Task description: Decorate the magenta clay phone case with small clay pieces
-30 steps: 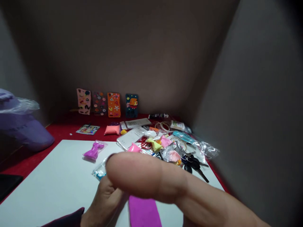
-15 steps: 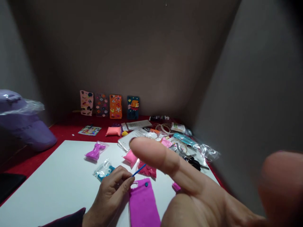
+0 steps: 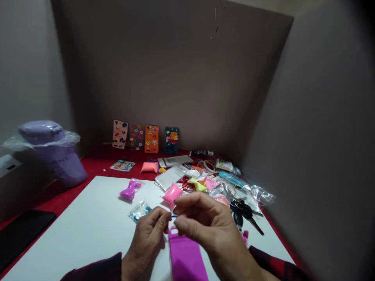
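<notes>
My left hand (image 3: 148,240) is closed in a pinch on a thin blue stick (image 3: 174,216), just left of the phone case's top end. The phone case (image 3: 187,257), covered in smooth magenta material, lies on the white board with its camera cutout at the far end. Over its upper right part hovers my right hand (image 3: 213,230), fingers curved, with a gap between thumb and forefinger around the stick's tip. This hand hides the case's top right corner. A small clear bag with teal clay (image 3: 140,210) lies beyond my left hand.
Around the white board (image 3: 88,222) are a purple clay packet (image 3: 131,190), a pink packet (image 3: 172,194), keys (image 3: 246,212) and heaped bags. Decorated phone cases (image 3: 151,138) lean at the back wall. A lavender container (image 3: 60,156) and a black flat object (image 3: 26,234) sit left.
My right hand has come down and inward from near the camera to the case's top, its fingers now curved. The left hand still pinches the blue stick. The view has shifted.
</notes>
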A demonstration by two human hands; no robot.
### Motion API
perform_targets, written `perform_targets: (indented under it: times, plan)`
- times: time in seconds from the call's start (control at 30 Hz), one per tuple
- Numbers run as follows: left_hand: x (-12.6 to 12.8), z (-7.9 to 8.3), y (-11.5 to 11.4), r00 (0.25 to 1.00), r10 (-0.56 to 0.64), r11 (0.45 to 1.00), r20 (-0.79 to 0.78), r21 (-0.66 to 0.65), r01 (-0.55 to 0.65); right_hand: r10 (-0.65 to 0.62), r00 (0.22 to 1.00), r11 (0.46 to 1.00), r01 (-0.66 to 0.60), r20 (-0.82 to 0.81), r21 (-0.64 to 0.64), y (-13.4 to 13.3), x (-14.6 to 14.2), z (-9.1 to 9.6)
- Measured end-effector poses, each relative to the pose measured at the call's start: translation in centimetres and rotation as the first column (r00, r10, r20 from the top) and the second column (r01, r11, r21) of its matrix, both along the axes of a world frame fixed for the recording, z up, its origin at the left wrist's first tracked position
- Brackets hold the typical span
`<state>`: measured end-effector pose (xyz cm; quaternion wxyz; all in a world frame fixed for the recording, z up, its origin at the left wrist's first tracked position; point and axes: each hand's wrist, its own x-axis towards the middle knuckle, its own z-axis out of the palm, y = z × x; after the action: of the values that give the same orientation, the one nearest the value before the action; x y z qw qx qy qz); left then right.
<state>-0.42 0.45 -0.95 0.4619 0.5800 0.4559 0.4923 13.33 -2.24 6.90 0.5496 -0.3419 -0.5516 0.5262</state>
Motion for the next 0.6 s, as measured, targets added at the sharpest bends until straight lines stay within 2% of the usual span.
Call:
perform_targets:
  times: [0.03,0.07,0.1,0.17,0.23,0.3,0.37,0.5,0.6]
  plan:
    - [-0.1,-0.1,0.1,0.999,-0.020,1.000,-0.026,-0.004,0.020,-0.108,0.990,0.989,0.098,0.093,0.108,0.1,0.5,-0.6]
    - [-0.2,-0.2,0.2,0.998,-0.033,0.999,-0.057,0.004,0.033,-0.237,0.957,0.951,0.193,0.167,0.243,0.2,1.0,-1.3]
    - [-0.4,-0.3,0.2,0.995,-0.040,0.999,-0.089,0.026,0.043,-0.354,0.903,0.886,0.242,0.243,0.395,0.2,1.4,-2.0]
    - [-0.6,-0.5,0.2,0.989,-0.045,0.992,-0.142,0.107,0.061,-0.559,0.746,0.721,0.222,0.362,0.657,0.2,2.2,-3.4]
    - [-0.7,-0.7,0.2,0.982,-0.055,0.976,-0.179,0.198,0.090,-0.674,0.603,0.596,0.103,0.426,0.796,0.3,2.8,-5.0]
    - [-0.8,-0.9,0.1,0.976,-0.062,0.958,-0.210,0.260,0.117,-0.670,0.550,0.570,-0.049,0.498,0.821,0.4,3.1,-6.4]
    - [-0.9,-1.0,0.1,0.971,-0.058,0.953,-0.232,0.278,0.123,-0.692,0.519,0.536,-0.098,0.503,0.838,0.5,3.3,-7.6]
    - [-0.9,-1.1,0.2,0.973,-0.052,0.959,-0.224,0.261,0.111,-0.655,0.474,0.618,-0.113,0.589,0.778,0.5,3.6,-8.7]
    - [-0.8,-1.1,0.2,0.976,-0.062,0.964,-0.210,0.242,0.113,-0.664,0.473,0.596,-0.133,0.579,0.792,0.6,3.8,-8.6]
